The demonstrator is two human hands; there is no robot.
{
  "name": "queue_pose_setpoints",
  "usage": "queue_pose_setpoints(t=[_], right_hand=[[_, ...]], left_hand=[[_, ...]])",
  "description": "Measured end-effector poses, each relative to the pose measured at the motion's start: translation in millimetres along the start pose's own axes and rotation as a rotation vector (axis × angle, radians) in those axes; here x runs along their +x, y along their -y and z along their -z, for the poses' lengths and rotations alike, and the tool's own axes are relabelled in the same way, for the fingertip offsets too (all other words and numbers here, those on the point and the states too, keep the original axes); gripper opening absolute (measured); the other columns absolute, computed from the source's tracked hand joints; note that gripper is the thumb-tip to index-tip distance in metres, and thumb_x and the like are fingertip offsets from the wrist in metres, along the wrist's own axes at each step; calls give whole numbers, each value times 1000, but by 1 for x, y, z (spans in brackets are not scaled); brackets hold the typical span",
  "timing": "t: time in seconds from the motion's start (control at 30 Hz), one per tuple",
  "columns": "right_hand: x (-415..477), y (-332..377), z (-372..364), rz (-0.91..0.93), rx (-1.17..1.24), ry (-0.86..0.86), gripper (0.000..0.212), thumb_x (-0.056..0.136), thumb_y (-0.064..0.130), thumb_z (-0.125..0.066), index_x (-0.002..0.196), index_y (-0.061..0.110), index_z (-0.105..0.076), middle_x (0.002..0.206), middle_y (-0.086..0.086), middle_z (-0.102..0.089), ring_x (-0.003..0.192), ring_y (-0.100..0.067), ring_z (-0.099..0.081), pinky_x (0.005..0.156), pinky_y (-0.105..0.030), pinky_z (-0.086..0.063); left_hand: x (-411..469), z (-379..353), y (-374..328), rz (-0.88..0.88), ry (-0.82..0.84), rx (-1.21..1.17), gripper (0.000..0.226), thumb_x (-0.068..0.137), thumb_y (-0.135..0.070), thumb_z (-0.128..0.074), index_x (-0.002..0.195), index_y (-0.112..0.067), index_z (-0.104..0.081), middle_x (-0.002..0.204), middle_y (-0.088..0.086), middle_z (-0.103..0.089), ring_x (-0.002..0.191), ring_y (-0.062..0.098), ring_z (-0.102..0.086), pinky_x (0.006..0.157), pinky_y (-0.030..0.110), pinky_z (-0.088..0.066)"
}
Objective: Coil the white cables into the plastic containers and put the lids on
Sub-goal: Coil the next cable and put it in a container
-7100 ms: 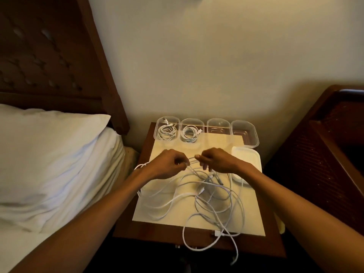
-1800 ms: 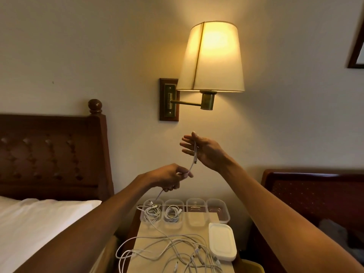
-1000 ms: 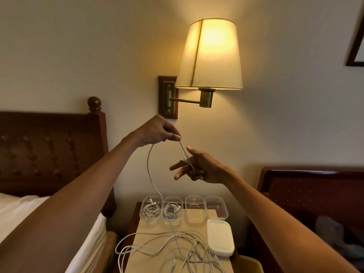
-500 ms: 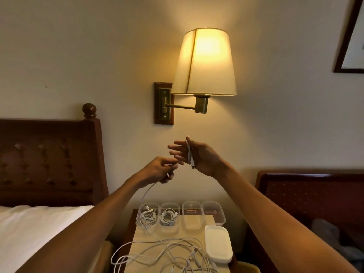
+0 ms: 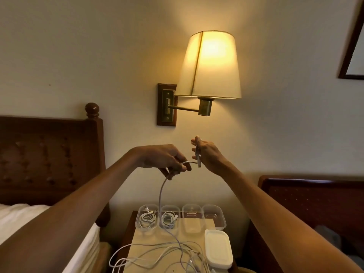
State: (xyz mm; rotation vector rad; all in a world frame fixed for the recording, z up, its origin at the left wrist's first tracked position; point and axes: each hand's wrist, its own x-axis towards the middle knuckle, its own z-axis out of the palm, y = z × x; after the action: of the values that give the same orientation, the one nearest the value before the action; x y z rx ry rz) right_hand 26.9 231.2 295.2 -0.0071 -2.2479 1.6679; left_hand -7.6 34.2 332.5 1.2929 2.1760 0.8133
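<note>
White cable (image 5: 160, 196): left hand (image 5: 161, 158) pinches it, right hand (image 5: 206, 154) thumbs the plug end; the tangle (image 5: 167, 257) on the worktop (image 5: 145, 239) might snag and tip 1 container (image 5: 169, 216).

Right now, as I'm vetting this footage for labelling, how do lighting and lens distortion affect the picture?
Head view: the lit lamp shade glares; the cable pile on the table below lies dim; the wide lens slants the picture frame at right.

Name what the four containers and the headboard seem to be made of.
Containers: clear glossy plastic, probably; the coiled cables show through the walls. Headboard: dark polished wood, by its turned knob and reddish sheen; the tufted panel may be padded.
</note>
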Motion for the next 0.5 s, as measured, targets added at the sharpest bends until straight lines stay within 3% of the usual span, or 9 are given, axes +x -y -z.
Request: queue_pose_setpoints(t=[0.2,0.3,0.37,0.5], right_hand=[[-11,-3,-20,-59,-165,247,60,103,43,-31,119,-9,-54,118,-36,-55,98,-36,-68,100,-57,-46],[-17,2,-14,-92,-164,301,57,104,42,-27,125,-5,-52,122,-23,-62,81,-27,-70,84,-39,-55],[-20,7,-10,-99,-178,311,60,105,42,-23,120,-5,-56,109,-18,-69,64,-17,-61,65,-27,-46],[-21,16,-7,-141,-122,314,74,104,49,-15,109,-4,-66,83,-13,-69,53,-14,-39,50,-23,-30]], left_hand=[[2,16,-6,-89,-220,155,21,98,-21,-60,101,-8,-76,74,7,-58,66,16,-51,58,26,-46],[6,20,-1,-130,-338,192,18,92,-26,-68,98,-12,-77,79,9,-66,65,15,-55,57,24,-46],[9,22,1,-156,-441,245,19,86,-30,-75,95,-13,-77,80,2,-70,65,12,-61,56,22,-50],[17,19,3,-248,-578,300,17,85,-29,-75,93,-14,-75,81,-5,-67,73,14,-64,60,21,-52]])
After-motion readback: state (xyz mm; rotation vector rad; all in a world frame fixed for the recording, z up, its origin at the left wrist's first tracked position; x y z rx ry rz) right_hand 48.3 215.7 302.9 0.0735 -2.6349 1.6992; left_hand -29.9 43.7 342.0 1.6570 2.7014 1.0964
